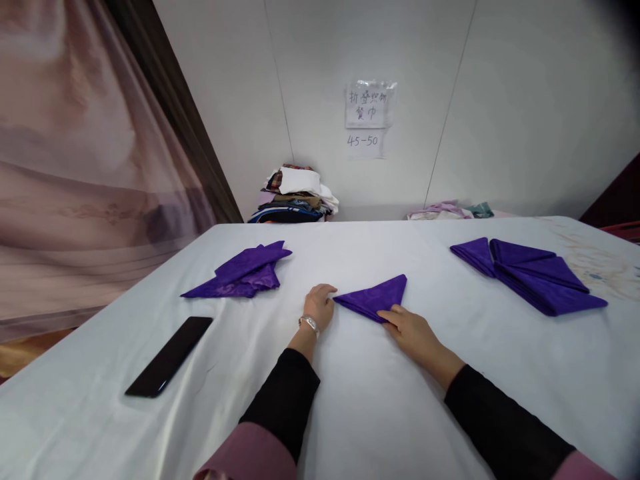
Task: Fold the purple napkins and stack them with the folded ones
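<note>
A purple cloth napkin point(375, 298), folded into a triangle, lies on the white-covered table in front of me. My right hand point(413, 333) pinches its near edge, thumb on top and the other fingers partly hidden below. At the napkin's left point is my left hand point(319, 308), with a silver bracelet at the wrist. Its fingers are bent and slightly apart beside that point; no firm grip shows.
Loose purple napkins point(245, 272) lie in a heap at the left. Several folded purple napkins point(540, 277) sit at the right. A black phone point(170, 357) rests near the left edge of the white tablecloth point(370, 413). Behind the table are piled clothes point(295, 197) and a wall sign point(369, 107).
</note>
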Demonstrator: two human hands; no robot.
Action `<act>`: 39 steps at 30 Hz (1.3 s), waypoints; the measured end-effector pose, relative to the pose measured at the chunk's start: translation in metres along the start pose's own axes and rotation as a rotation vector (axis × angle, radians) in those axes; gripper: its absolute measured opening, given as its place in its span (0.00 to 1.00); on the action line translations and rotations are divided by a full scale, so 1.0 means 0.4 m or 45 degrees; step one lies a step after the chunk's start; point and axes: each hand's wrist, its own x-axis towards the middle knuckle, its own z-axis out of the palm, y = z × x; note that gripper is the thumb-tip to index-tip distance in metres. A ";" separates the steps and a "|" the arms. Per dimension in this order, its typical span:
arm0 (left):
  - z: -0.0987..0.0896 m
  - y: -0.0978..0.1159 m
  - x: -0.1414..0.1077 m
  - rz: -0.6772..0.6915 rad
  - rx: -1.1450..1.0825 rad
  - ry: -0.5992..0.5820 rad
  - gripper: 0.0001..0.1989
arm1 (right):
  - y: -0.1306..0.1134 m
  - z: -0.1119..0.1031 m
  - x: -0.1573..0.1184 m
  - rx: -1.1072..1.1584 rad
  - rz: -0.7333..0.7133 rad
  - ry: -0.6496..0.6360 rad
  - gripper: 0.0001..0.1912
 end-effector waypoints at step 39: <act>0.038 0.202 -0.096 0.492 0.118 -0.735 0.32 | 0.178 -0.048 0.097 0.842 0.649 0.447 0.15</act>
